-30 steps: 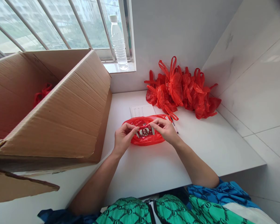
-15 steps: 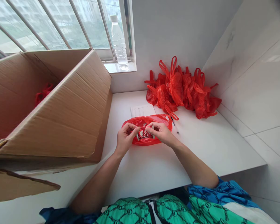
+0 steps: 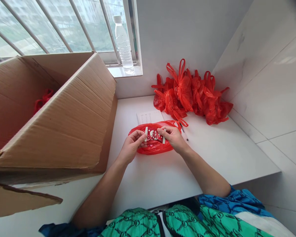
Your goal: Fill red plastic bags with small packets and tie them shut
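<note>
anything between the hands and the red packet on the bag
Nothing visible: the left hand and right hand touch the red double-happiness packet directly at its ends, above the red plastic bag.

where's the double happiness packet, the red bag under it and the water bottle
double happiness packet (image 3: 154, 135): head view, white sign at its centre
red bag (image 3: 150, 149): head view, fold below the packet
water bottle (image 3: 123, 44): head view, middle of its body

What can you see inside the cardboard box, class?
A red plastic bag shows inside the cardboard box; the near wall hides the bag's lower part and the floor.
</note>
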`<state>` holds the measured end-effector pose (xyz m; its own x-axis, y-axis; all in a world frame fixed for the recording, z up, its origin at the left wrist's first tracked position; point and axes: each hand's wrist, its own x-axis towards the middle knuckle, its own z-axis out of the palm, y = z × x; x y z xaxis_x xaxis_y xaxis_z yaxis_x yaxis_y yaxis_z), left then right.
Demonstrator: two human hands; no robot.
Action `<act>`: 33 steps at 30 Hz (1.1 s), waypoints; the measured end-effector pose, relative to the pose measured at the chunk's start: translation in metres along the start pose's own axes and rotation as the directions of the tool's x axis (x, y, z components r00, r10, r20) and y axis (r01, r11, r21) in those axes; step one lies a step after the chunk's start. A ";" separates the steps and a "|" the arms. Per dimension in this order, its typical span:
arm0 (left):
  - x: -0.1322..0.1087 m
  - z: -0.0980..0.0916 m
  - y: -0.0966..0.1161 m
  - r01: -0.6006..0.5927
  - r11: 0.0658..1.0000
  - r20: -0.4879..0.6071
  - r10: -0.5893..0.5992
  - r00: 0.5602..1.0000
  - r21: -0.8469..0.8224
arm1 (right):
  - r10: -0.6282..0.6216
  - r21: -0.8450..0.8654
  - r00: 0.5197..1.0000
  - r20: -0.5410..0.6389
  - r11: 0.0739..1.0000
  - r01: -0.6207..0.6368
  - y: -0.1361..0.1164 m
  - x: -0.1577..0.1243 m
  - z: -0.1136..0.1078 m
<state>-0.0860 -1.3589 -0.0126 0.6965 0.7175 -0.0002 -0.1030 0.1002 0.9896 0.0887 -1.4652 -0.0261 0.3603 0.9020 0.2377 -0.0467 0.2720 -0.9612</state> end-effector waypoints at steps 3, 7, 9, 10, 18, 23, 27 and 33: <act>-0.001 -0.001 0.004 0.027 0.999 0.000 -0.027 1.000 -0.045 | 0.034 0.024 0.998 0.060 0.999 -0.036 -0.001 0.001 -0.002; 0.001 -0.003 0.001 0.018 0.999 0.007 -0.018 1.000 -0.041 | 0.089 0.054 0.976 0.201 0.993 -0.102 -0.003 0.001 -0.005; 0.003 -0.004 -0.002 -0.005 0.999 0.016 0.006 1.000 -0.045 | 0.137 0.061 0.961 0.239 0.986 -0.156 -0.003 0.001 -0.005; 0.004 -0.004 -0.003 -0.021 0.998 0.020 0.022 1.000 -0.054 | 0.165 0.066 0.953 0.253 0.980 -0.187 -0.003 0.001 -0.005; 0.005 -0.002 -0.006 -0.094 0.989 0.032 0.098 0.995 -0.112 | 0.170 0.111 0.953 0.250 0.973 -0.203 -0.001 0.000 -0.002; 0.003 0.001 -0.002 -0.105 0.988 0.004 0.106 0.994 -0.113 | 0.156 0.097 0.947 0.280 0.977 -0.189 -0.004 -0.001 -0.004; 0.002 0.003 -0.001 -0.117 0.990 0.010 0.118 0.993 -0.080 | 0.127 0.091 0.954 0.272 0.983 -0.157 -0.008 -0.002 -0.004; -0.001 -0.004 0.000 -0.354 0.815 0.064 0.367 0.928 0.460 | 0.071 -0.042 0.955 0.287 0.997 -0.061 -0.012 0.000 -0.018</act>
<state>-0.0896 -1.3564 -0.0129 0.6540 0.6586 0.3723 -0.0039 -0.4891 0.8722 0.1061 -1.4751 -0.0168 0.0731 0.9772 0.1995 -0.0299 0.2021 -0.9789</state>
